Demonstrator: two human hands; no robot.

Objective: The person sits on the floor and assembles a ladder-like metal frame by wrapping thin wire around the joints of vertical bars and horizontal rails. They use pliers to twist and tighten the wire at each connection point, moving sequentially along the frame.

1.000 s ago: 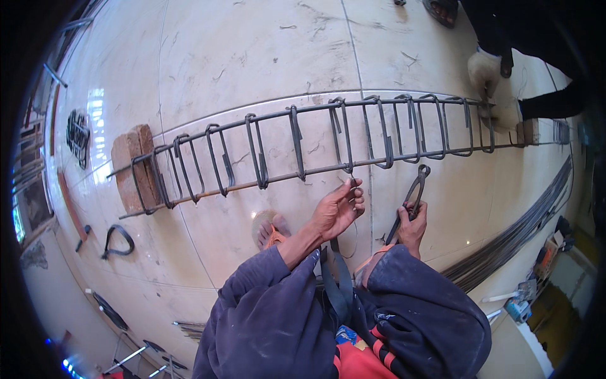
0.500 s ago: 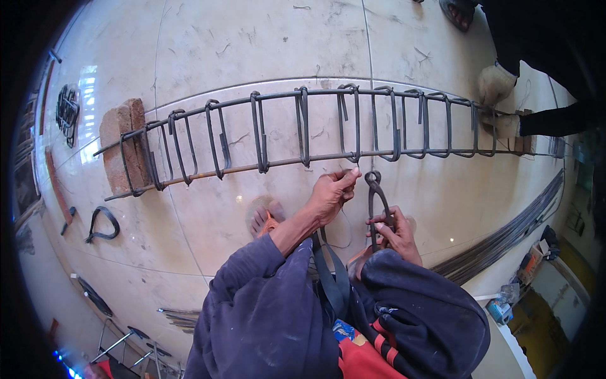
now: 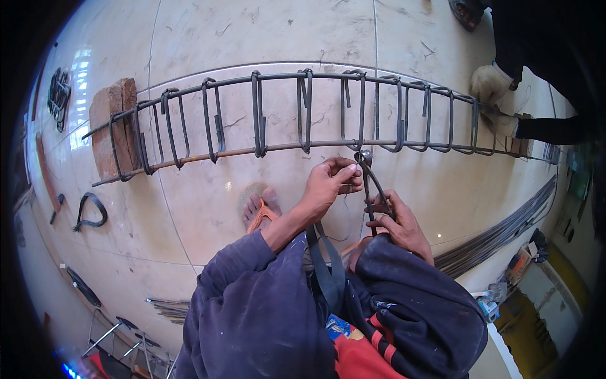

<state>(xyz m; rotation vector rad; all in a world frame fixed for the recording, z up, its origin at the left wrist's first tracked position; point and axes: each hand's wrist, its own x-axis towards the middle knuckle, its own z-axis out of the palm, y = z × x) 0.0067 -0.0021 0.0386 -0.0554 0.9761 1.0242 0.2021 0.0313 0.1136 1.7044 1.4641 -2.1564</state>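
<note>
Gripping pincers (image 3: 374,189) closed in right hand (image 3: 398,221), left hand (image 3: 329,183) pinching wire beside rebar cage (image 3: 303,114)

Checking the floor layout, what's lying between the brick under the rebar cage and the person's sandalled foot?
In the head view, only bare tiled floor lies between the brick and the foot.

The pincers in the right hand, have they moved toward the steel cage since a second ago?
Yes. The pincers have swung up and left; their head now meets the cage's near bar beside the left hand.
</note>
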